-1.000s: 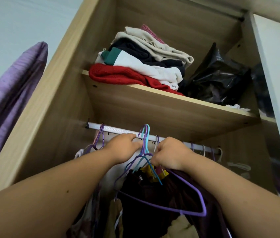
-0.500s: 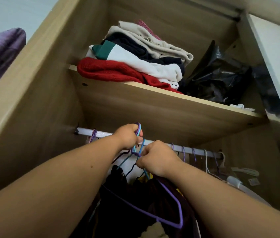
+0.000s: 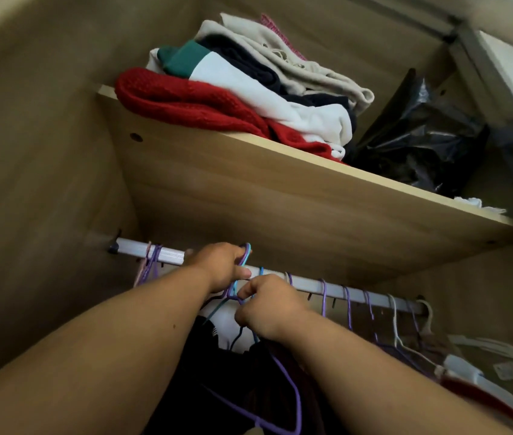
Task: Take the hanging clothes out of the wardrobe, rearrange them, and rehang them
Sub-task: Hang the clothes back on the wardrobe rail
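Left hand (image 3: 222, 265) at the rail (image 3: 167, 255), fingers curled round a bunch of purple and blue hanger hooks (image 3: 246, 251). Right hand (image 3: 266, 307) just below, pinching the hanger necks (image 3: 233, 297). Dark clothes (image 3: 217, 372) hang beneath both hands, inside the wardrobe. Folded clothes (image 3: 217, 98) and black bag (image 3: 421, 142) lie on the shelf (image 3: 248, 183) above.

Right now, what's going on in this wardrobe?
A person is handling a bunch of hangers at the wardrobe rail. Their left hand grips the purple and blue hooks, while the right hand pinches the hanger necks just below. Dark clothes hang from them. Other hangers sit on the rail to the right.
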The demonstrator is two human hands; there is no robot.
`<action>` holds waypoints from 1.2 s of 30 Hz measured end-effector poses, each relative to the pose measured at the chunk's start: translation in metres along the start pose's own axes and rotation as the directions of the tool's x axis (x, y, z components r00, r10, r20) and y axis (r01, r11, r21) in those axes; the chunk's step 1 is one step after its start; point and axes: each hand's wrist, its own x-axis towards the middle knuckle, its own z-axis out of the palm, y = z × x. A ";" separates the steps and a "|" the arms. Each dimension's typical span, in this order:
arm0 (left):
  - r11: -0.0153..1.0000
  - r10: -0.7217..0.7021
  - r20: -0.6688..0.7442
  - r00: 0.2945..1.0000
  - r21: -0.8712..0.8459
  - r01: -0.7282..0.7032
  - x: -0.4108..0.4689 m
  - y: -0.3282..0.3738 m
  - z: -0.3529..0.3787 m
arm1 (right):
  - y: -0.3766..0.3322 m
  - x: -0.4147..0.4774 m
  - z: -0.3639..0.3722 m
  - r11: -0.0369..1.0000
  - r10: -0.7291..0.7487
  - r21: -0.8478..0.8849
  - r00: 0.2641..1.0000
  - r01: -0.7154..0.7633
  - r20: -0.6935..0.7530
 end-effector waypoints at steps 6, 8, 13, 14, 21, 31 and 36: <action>0.996 -0.023 -0.128 0.992 0.079 0.034 0.000 -0.004 0.011 | 0.015 0.002 0.014 0.997 0.042 -0.066 0.999 -0.040 0.031; 0.999 -0.045 -0.158 0.986 -0.001 0.045 0.000 -0.005 0.010 | 0.018 0.002 0.017 0.996 0.074 -0.050 0.997 -0.072 0.032; 0.998 -0.058 -0.170 0.984 0.011 0.061 -0.006 -0.009 0.007 | 0.022 0.004 0.019 0.983 0.176 0.039 0.981 -0.180 0.083; 0.997 -0.061 -0.185 0.981 0.040 0.070 -0.008 -0.010 0.006 | 0.022 0.003 0.019 0.979 0.192 0.056 0.976 -0.198 0.098; 0.996 -0.056 -0.177 0.983 0.065 0.068 -0.017 -0.015 0.002 | 0.020 -0.002 0.011 0.969 0.153 0.172 0.976 -0.180 0.158; 0.989 -0.018 -0.103 0.994 0.144 0.033 -0.050 0.023 -0.003 | 0.044 -0.038 -0.030 0.981 -0.028 0.186 0.995 0.047 -0.100; 0.998 0.017 -0.211 0.977 -0.053 -0.029 -0.101 0.102 -0.007 | 0.070 -0.086 -0.080 0.887 -0.301 -0.414 0.936 0.204 -0.184</action>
